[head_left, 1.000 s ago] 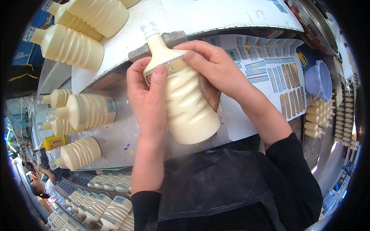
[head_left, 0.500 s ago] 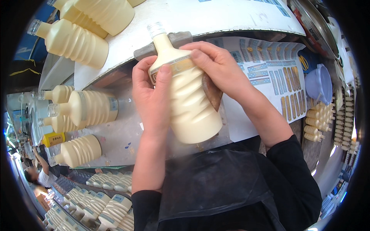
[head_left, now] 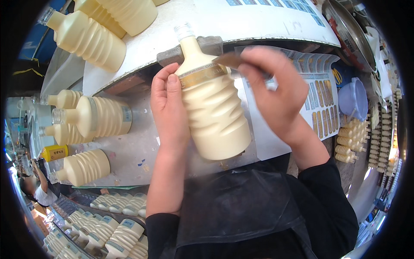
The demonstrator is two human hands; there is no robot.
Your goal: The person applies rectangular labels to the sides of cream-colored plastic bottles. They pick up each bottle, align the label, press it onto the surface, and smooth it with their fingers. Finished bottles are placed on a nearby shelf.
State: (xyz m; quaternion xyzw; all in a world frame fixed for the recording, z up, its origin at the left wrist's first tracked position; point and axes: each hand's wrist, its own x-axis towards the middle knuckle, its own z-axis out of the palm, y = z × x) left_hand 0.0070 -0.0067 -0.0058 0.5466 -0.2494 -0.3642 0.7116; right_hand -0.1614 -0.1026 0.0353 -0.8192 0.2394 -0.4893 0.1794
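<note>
A large cream bottle [head_left: 217, 118] with a ribbed body and clear threaded neck lies before me, its neck resting in a grey padded support [head_left: 211, 45]. Around its shoulder runs a gold and grey label band [head_left: 202, 77]. My left hand [head_left: 170, 105] grips the bottle's left side, thumb at the label's end. Blurred by motion, my right hand [head_left: 278, 88] is closed on a brown, flat, scraper-like blade [head_left: 229, 60]. The blade's tip meets the label's right part; whether it presses there I cannot tell.
Label sheets [head_left: 269, 134] lie to the right, near a purple bucket [head_left: 352, 100]. Cream bottles stand or lie at left [head_left: 110, 116] and upper left [head_left: 88, 36]. A yellow box [head_left: 55, 153] sits among them. Rows of bottles [head_left: 125, 237] fill the lower left, where another person [head_left: 46, 193] appears.
My right hand has left the label's right end and lifted rightward, swinging the brown blade from beside the bottle up to the label. My left hand stays on the bottle.
</note>
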